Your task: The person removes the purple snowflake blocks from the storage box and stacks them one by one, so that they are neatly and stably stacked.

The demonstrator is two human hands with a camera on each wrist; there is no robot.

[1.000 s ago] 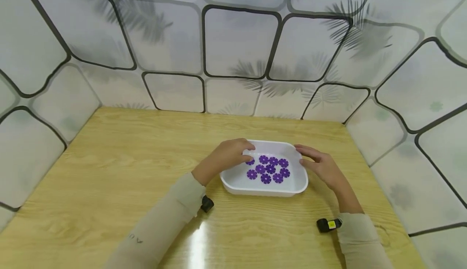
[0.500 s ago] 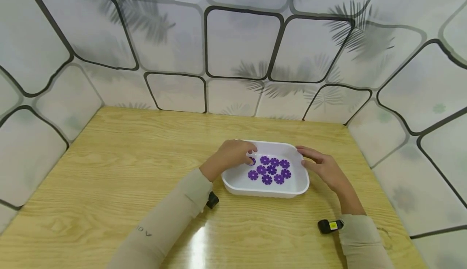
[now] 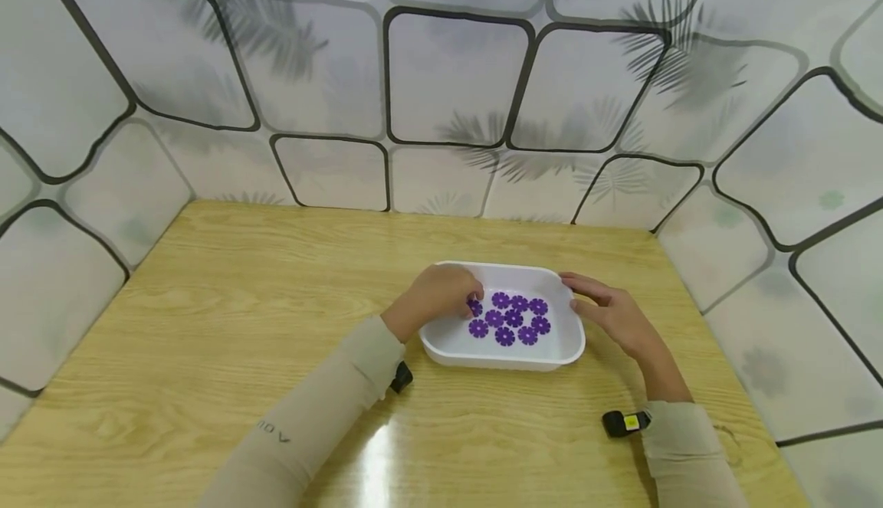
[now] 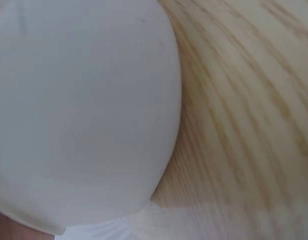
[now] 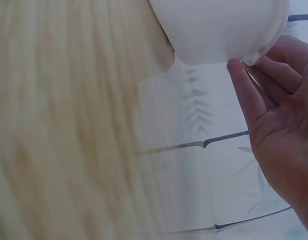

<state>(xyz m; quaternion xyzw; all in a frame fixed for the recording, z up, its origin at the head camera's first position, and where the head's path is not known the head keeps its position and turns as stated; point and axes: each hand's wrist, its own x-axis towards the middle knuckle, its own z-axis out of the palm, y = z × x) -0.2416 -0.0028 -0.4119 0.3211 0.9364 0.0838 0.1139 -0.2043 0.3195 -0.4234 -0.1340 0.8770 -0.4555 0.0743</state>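
Note:
A white plastic tray (image 3: 455, 343) stands on the table and holds several purple flower-shaped pieces (image 3: 504, 336). My left hand (image 3: 440, 293) reaches over the tray's left side. Its fingers are curled down, with thumb and fingertips pinching a purple flower-shaped piece (image 3: 474, 307), partly hidden by the hand. At the tray's right end, my right hand (image 3: 614, 315) touches the rim with nearly straight fingers and thumb. The right wrist view shows the thumb (image 5: 244, 90) against the tray's edge (image 5: 249, 60). In the left wrist view, the tray's outer wall (image 4: 89, 115) covers most of the work.
The light wood table (image 3: 241, 324) extends around the tray. Patterned panels (image 3: 455, 79) with dark outlines and leaf prints rise at the back and both sides. A small dark camera (image 3: 624, 423) sits at the right wrist, and another (image 3: 401, 377) at the left.
My left hand has shifted slightly right, and its fingers have curled in on the leftmost purple flower-shaped piece. The right hand has stayed at the tray's right rim.

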